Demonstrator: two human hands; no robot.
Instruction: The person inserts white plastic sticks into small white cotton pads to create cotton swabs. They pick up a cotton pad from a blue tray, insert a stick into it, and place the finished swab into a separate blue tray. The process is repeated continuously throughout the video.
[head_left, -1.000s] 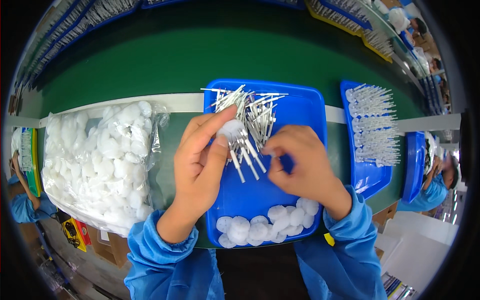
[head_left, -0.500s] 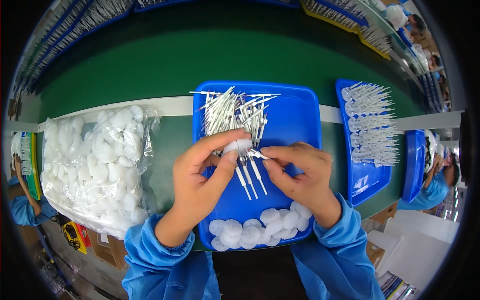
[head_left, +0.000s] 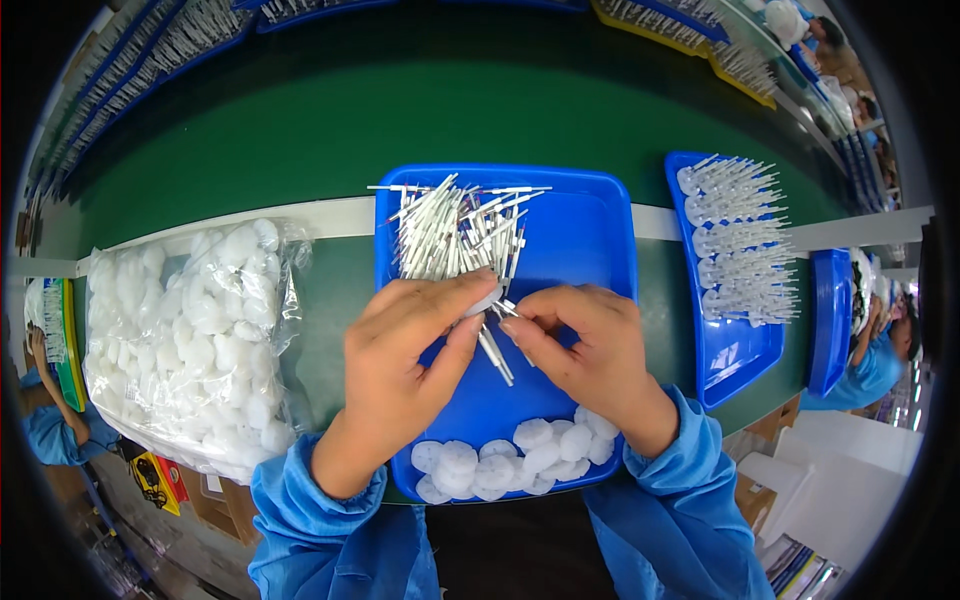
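Over the middle of a blue tray (head_left: pixel 590 230), my left hand (head_left: pixel 405 345) pinches a translucent white round disc (head_left: pixel 484 303) between thumb and fingers. A few thin white rods (head_left: pixel 494 356) hang down from the disc, close together. At the disc's right edge my right hand (head_left: pixel 588 340) has thumb and forefinger closed on the small end of a white rod (head_left: pixel 508 309), mostly hidden by the fingertips. Behind the hands lies a loose heap of white rods (head_left: pixel 440 235) with some dark ends. Along the tray's near side are several more discs (head_left: pixel 542 457), overlapping.
Left of the tray lies a clear plastic bag (head_left: pixel 185 345) full of white discs. To the right, another blue tray (head_left: pixel 735 365) holds rows of discs with rods. More rod-filled trays (head_left: pixel 190 50) line the far edge. Other people (head_left: pixel 870 370) sit at both sides.
The disc has tilted in my left hand and its hanging rods now appear bunched together. My right hand has shifted slightly left, still at the disc's edge.
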